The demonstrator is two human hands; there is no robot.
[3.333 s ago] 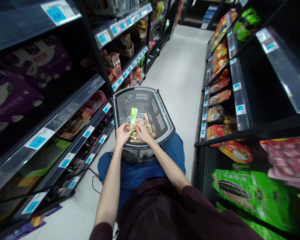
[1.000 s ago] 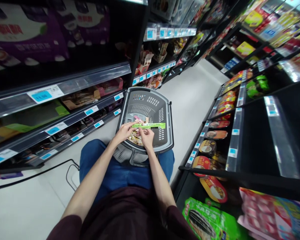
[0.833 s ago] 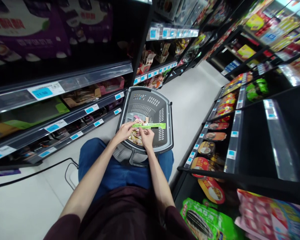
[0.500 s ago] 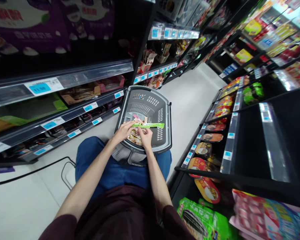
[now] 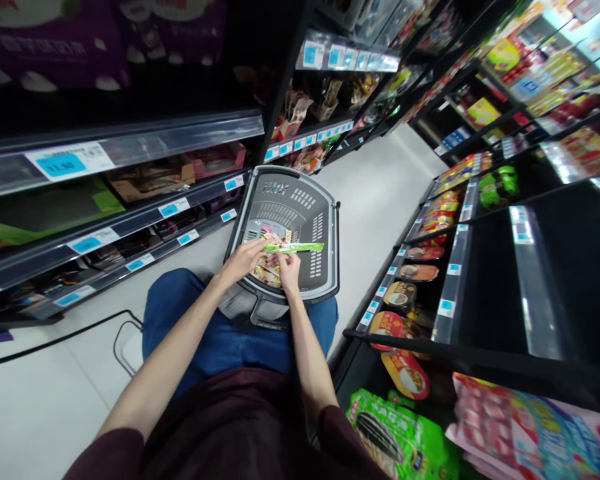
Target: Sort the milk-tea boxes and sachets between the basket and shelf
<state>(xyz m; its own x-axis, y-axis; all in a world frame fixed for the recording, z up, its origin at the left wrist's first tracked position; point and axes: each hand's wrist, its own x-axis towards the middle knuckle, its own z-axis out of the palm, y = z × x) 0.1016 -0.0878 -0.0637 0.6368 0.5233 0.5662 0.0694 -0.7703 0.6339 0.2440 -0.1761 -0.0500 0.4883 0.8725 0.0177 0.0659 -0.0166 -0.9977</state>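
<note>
A long, narrow green snack packet (image 5: 304, 247) lies crosswise between my hands, above a grey shopping basket (image 5: 334, 267). My left hand (image 5: 246, 259) has its fingers closed on the packet's left end. Just right of it, my right hand (image 5: 287, 265) pinches the packet's lower edge near the middle; its right end sticks out free. Below my hands, several small packets (image 5: 266, 273) in yellowish and pink wrappers lie in the basket, partly hidden by my fingers. The basket stands at my knees, its handle (image 5: 270, 313) folded toward me.
Dark shelves with price tags (image 5: 87, 241) rise close on the left. Along the right, a shelf holds bowls of instant food (image 5: 400, 295), a green bag (image 5: 400, 437) and a pink bag (image 5: 495, 413). Pale floor (image 5: 375, 193) runs between them; a black cable (image 5: 65, 341) lies at left.
The whole view has shifted slightly, so everything sits a little further left and up. Both hands keep their hold on the green packet, with hardly any movement relative to the basket.
</note>
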